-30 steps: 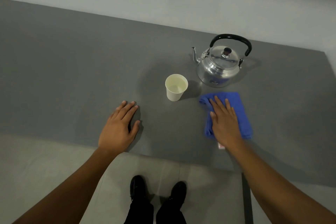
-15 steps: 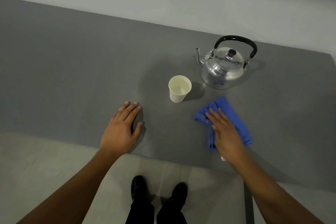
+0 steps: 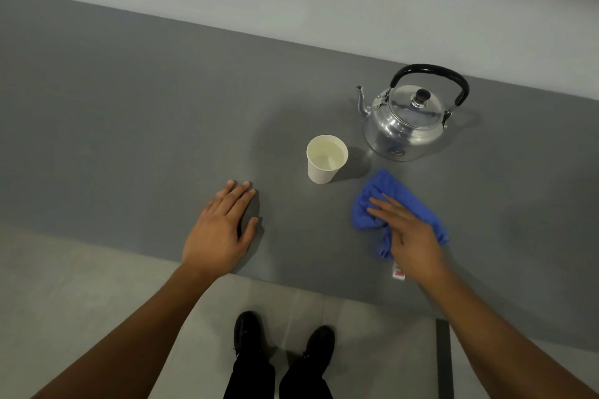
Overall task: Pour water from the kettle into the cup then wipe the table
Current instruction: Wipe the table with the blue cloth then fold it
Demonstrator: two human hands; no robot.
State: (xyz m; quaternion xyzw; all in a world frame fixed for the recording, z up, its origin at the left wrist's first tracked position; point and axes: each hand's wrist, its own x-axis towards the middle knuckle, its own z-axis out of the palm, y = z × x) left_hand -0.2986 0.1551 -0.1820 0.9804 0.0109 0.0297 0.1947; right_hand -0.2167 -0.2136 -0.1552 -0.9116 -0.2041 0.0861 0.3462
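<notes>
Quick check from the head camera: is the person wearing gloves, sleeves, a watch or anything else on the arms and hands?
Nothing is worn on them. The left hand and right hand are bare, with no gloves, and no rings show on the fingers. Both forearms are uncovered as far as the picture's lower edge: no sleeves, watch or wristband in view. Lower down, only dark trousers and black shoes show.

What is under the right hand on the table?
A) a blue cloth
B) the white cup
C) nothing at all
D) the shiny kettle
A: the right hand lies flat on the blue cloth, pressing it to the table, while the cup and kettle stand apart, untouched.
</notes>
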